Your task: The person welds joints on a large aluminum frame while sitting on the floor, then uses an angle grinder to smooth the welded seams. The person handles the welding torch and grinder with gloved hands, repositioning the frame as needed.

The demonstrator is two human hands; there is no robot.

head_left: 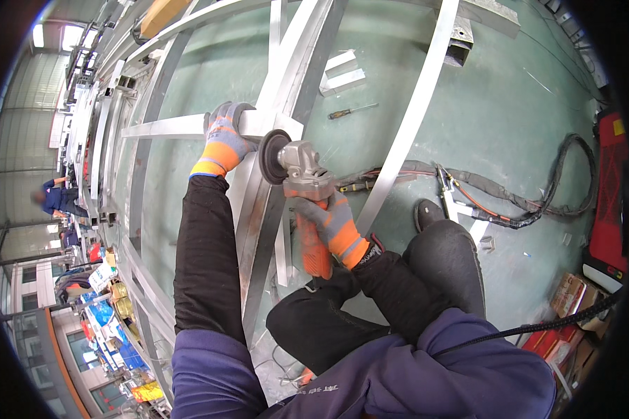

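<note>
My right hand [332, 227], in a grey and orange glove, is wrapped round the orange body of an angle grinder [311, 167]. The grinder's dark disc [273, 156] faces left, close to the end of a silver metal bar [182, 126]; whether it touches the metal I cannot tell. My left hand [225, 140], gloved alike, grips that bar just left of the disc, with its fingers over the top. The bar meets a long metal beam [286, 87] of the frame, which runs from the top down past the grinder.
A screwdriver [353, 111] and angled metal offcuts [342, 72] lie on the green floor. Beyond a slanting silver bar [412, 126], a thick black cable [496, 183] with a welding torch [446, 185] trails toward a red machine [608, 202]. Another person [63, 198] is far left.
</note>
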